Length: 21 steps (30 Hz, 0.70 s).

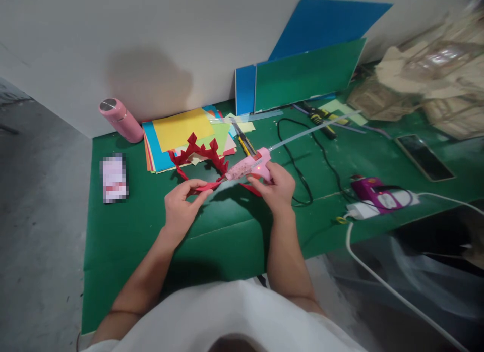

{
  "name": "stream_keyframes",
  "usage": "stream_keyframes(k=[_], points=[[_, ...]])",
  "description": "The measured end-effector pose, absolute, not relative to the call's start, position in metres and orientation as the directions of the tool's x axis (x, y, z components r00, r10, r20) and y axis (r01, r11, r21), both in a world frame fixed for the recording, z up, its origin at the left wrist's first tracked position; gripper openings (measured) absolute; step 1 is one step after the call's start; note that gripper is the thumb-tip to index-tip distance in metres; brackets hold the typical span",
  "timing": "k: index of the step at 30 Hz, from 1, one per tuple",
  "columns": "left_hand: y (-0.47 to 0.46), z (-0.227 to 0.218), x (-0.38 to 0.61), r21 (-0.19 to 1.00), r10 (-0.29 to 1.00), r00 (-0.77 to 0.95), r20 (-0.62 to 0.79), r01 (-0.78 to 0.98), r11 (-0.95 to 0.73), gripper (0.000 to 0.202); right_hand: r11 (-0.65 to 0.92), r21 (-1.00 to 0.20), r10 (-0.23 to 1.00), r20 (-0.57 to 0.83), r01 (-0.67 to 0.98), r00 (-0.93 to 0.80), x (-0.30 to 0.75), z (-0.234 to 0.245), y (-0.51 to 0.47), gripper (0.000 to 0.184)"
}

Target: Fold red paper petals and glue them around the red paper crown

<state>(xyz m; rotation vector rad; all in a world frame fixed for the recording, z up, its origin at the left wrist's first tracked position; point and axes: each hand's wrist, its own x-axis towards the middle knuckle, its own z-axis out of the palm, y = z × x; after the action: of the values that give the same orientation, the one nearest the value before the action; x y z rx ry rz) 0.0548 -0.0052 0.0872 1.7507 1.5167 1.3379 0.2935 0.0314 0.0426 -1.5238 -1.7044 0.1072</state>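
Note:
My right hand point(278, 188) is wrapped round the handle of a pink hot glue gun point(245, 166), a long clear glue stick point(313, 130) jutting from its back end. The gun's tip points left, at a red folded-paper piece point(206, 186) pinched in my left hand point(185, 203). That piece looks like part of the red paper band with pointed folds point(196, 149) that curves up behind the gun. Whether the tip touches the paper is too small to tell. Close behind the gun lies a yellow-and-black utility knife point(245, 140).
Coloured paper sheets point(181, 130) lie by a pink bottle point(123, 121) at the back. Blue and green boards point(306, 77) lean on the wall. Pliers point(321, 121), a phone point(425, 158) and a power strip point(383, 206) with cables are to the right; brown wrapped bundles point(427, 84) fill the far corner.

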Motion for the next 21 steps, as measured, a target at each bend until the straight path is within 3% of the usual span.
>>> stream_keyframes(k=[4, 8, 15, 18, 21], points=[[-0.005, 0.088, 0.053, 0.832, 0.926, -0.09, 0.367, 0.476, -0.284, 0.014, 0.197, -0.691, 0.853, 0.47, 0.696, 0.225, 0.294, 0.038, 0.033, 0.061], [-0.005, 0.09, 0.05, 0.822, 0.927, -0.084, 0.365, 0.497, -0.279, 0.016, 0.031, -0.764, 0.86, 0.349, 0.644, 0.373, 0.298, 0.039, 0.033, 0.052], [-0.005, 0.094, 0.047, 0.816, 0.923, -0.088, 0.375, 0.504, -0.284, 0.017, -0.263, -0.625, 0.91, 0.093, 0.735, 0.405, 0.305, 0.038, 0.038, 0.046], [-0.005, 0.095, 0.046, 0.812, 0.922, -0.077, 0.379, 0.505, -0.292, 0.016, -0.294, -0.561, 0.934, 0.004, 0.774, 0.358, 0.305, 0.032, 0.041, 0.045], [-0.006, 0.096, 0.045, 0.805, 0.918, -0.056, 0.393, 0.503, -0.314, 0.014, -0.25, -0.543, 0.954, 0.005, 0.802, 0.3, 0.304, 0.025, 0.043, 0.046]])
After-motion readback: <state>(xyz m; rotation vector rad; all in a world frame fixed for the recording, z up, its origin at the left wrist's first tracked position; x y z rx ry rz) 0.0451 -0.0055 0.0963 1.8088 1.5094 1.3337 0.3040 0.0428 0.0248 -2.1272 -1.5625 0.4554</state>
